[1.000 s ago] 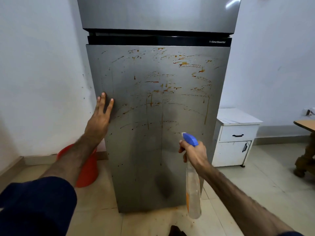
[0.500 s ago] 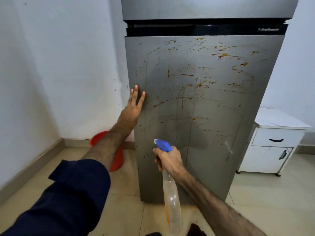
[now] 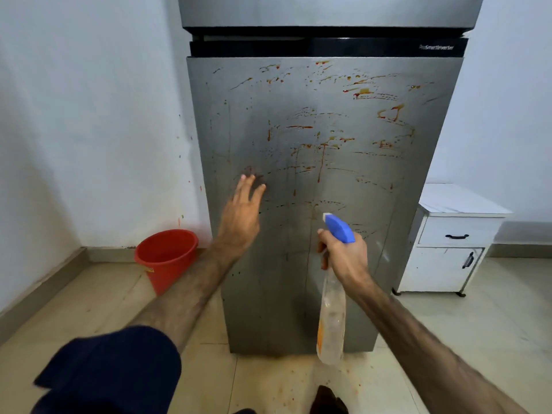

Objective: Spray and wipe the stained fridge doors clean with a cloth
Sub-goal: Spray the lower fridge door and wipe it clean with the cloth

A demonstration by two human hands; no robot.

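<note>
Head view: the right hand (image 3: 346,258) is closed around the neck of a clear plastic spray bottle with a blue trigger head (image 3: 332,318), whose body hangs down below the fist, while the nozzle points up and left toward the tall brushed-steel lower fridge door (image 3: 358,264) just in front of it. The left hand (image 3: 240,216) is spread flat with nothing in it, fingertips (image 3: 243,177) at the door's left part; whether they press on the metal cannot be told. The door stands upright, straight ahead, streaked and spattered with orange-brown stains thickest across its upper half. A round red plastic bucket (image 3: 167,258) sits on the floor to its left, a white cabinet (image 3: 448,246) to its right.
</note>
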